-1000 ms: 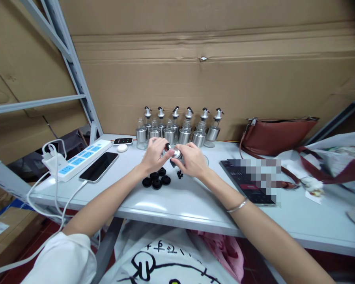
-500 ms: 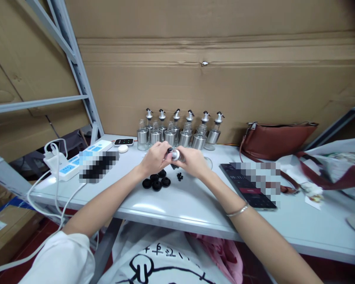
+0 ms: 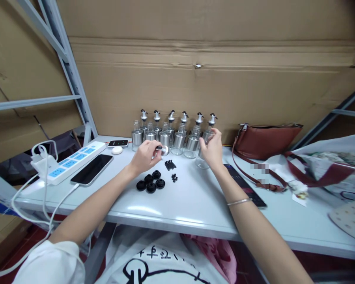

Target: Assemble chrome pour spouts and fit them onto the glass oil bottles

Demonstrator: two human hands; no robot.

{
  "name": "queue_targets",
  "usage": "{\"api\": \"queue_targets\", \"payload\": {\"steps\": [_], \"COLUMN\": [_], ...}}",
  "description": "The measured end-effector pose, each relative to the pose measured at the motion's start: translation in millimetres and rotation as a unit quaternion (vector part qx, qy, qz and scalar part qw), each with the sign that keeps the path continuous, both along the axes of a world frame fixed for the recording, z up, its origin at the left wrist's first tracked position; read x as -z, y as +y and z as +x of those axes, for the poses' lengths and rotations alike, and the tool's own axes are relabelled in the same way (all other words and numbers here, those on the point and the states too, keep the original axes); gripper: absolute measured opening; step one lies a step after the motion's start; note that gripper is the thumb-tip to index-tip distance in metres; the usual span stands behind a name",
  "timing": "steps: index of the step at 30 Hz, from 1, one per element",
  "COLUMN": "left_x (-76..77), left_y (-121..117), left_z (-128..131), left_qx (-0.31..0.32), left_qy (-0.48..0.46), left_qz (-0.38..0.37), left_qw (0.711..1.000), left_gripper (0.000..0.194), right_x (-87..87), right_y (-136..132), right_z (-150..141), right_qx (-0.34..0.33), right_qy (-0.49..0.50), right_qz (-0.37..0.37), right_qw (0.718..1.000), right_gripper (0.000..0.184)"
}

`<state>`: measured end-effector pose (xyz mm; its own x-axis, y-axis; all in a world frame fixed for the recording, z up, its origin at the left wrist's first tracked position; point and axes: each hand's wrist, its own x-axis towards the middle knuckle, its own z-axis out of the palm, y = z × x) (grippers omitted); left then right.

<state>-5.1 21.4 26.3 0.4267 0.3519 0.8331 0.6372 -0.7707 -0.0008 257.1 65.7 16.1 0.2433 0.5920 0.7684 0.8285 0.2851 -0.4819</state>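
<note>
My left hand (image 3: 146, 156) is closed around a silver pourer spout (image 3: 165, 150) with a black tip, held just over the table. My right hand (image 3: 213, 152) curves round a glass bottle (image 3: 201, 163) standing at the right front of the group; palm and fingers hide most of it. Behind my hands stands a front row of open-necked glass bottles with silver bands (image 3: 165, 138). A back row of bottles carries silver pourer spouts (image 3: 171, 115) with black flaps. Below my left hand lie several black stoppers (image 3: 150, 186), thin black tubes (image 3: 170, 165) and small black caps (image 3: 174, 178).
A power strip (image 3: 77, 159), a phone (image 3: 92, 169), a small timer (image 3: 118, 143) and a white round object (image 3: 117, 150) sit at left. To the right are a dark tablet-like device (image 3: 256, 199), a brown bag (image 3: 266, 142) and its strap. A cardboard wall (image 3: 136, 79) stands behind.
My hands were together on the spout and have parted. The left keeps the spout; the right has moved right to the bottle. The thin black tubes are now in plain view.
</note>
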Motion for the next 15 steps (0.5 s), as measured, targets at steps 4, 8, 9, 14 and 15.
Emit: {"api": "queue_targets", "payload": {"steps": [4,8,9,14,15], "left_x": [-3.3,-3.9,-3.5,-0.8,-0.2], "left_y": [-3.3,-3.2,-3.0,-3.3,-3.4], "left_z": [3.7,5.3,5.4,6.4,6.7], "left_qx": [0.014,0.025,0.026,0.016,0.014], "left_qy": [0.013,0.02,0.019,0.0,-0.001], "left_qz": [0.01,0.034,0.033,0.022,0.024], "left_qw": [1.0,0.999,0.999,1.0,1.0], "left_gripper": [0.015,0.016,0.016,0.019,0.018], "right_x": [13.5,23.1,24.0,13.2,8.7], "right_y": [11.1,13.4,12.4,-5.2,-11.3], "right_z": [9.6,6.6,3.8,-20.7,-27.3], "right_qx": [0.021,0.015,0.018,-0.035,-0.071], "right_qy": [-0.08,-0.097,-0.097,-0.115,-0.125], "right_qz": [-0.03,-0.119,-0.138,-0.073,-0.037], "right_qw": [0.996,0.988,0.985,0.99,0.989], "right_gripper": [0.072,0.08,0.079,0.059,0.054]}}
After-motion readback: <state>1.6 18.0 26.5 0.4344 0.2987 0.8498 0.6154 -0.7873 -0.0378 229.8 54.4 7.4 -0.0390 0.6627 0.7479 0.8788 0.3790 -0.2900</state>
